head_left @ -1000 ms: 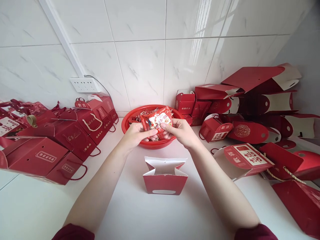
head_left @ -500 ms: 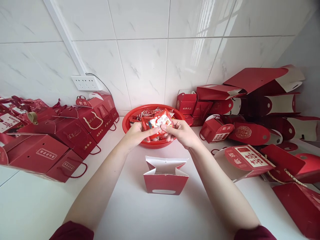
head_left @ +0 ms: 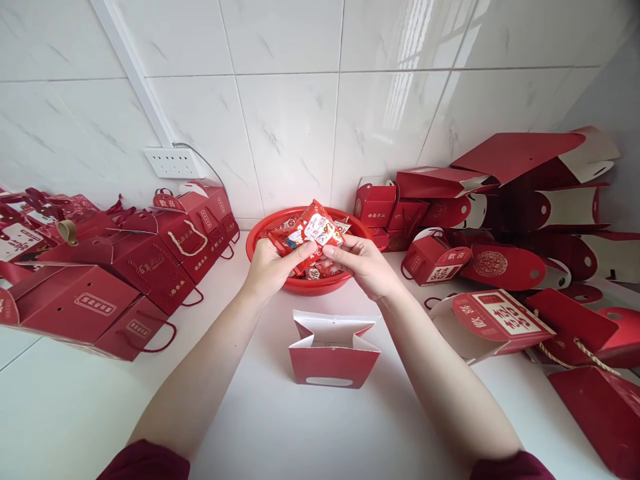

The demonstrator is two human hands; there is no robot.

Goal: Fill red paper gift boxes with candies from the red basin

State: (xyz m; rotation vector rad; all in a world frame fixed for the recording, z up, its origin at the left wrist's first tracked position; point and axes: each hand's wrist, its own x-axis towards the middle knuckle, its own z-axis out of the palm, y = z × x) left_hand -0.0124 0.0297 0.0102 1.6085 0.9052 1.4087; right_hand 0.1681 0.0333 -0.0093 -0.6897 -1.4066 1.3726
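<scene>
Head view: the left hand point(head_left: 270, 267) and right hand point(head_left: 363, 263) pinch a bunch of red candy packets point(head_left: 313, 233) between them, above the red plastic basket point(head_left: 260, 230). An open red gift box point(head_left: 333, 350) stands nearer on the white counter point(head_left: 280, 427).

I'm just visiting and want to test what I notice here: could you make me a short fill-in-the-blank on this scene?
1. Both hands, left hand and right hand, pinch small red snack packets above a round red ____.
2. The small open box in front of the arms is white inside and ____ outside.
3. The socket strip is mounted on the tiled ____.

Missing words: basket; red; wall
</scene>
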